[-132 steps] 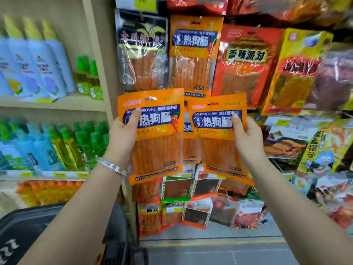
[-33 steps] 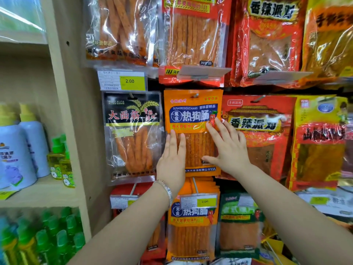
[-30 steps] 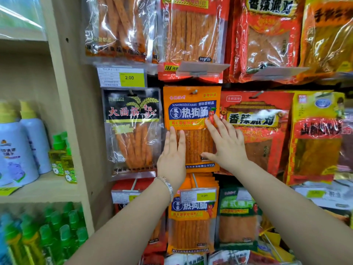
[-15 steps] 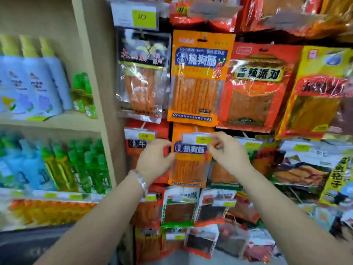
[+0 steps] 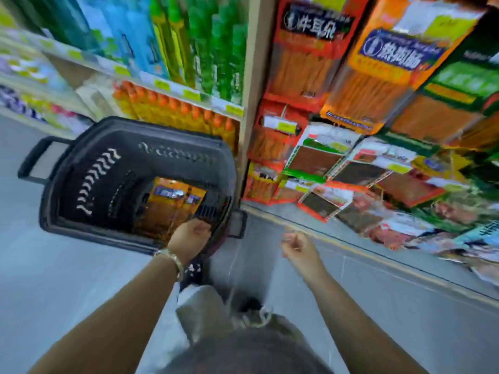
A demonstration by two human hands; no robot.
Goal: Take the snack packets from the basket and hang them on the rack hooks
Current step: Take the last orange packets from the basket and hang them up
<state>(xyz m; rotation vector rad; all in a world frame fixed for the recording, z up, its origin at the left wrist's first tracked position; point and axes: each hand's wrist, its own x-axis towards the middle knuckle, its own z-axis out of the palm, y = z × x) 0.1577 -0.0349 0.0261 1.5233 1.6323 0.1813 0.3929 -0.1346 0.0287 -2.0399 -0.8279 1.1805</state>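
Fetching step: left hand [image 5: 189,237] hovers over the basket [image 5: 113,163] at centre-left, loosely curled, empty; right hand [image 5: 297,247] hangs slack. Next, I reckon: pinch a packet [image 5: 172,201].

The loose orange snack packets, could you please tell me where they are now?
Head view, left of centre: the orange snack packets lie in the bottom of the black basket on the floor, just beyond the left hand.

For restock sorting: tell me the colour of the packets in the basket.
The packets in the basket are orange with a blue band; head view.
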